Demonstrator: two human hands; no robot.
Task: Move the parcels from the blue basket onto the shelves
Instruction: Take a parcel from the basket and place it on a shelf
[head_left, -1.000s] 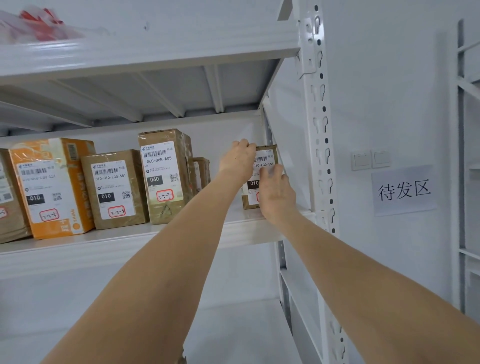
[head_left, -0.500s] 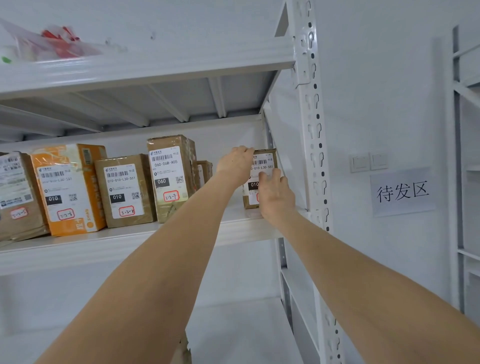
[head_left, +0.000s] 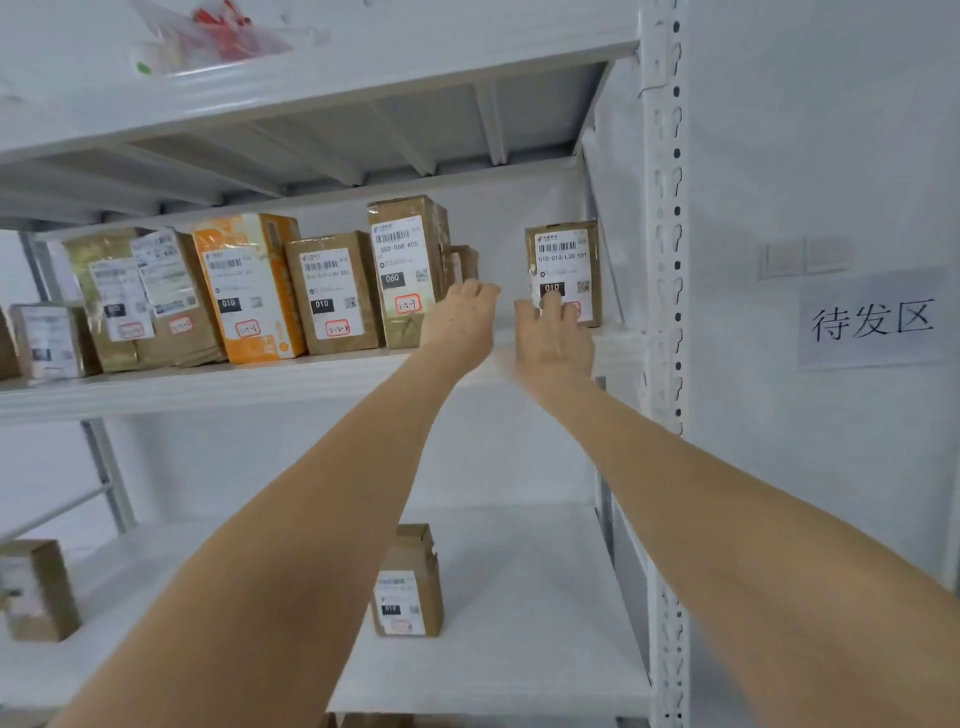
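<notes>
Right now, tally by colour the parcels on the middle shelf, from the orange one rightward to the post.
Orange parcel: 1
Brown parcels: 4
Total: 5

I see a brown parcel (head_left: 563, 273) with a white label, black barcode and a red-ringed mark. The orange-and-white parcel (head_left: 249, 288) carries the same label colours. The shelf (head_left: 208, 384) is white, and the wall sign (head_left: 872, 319) is white with black characters.
</notes>
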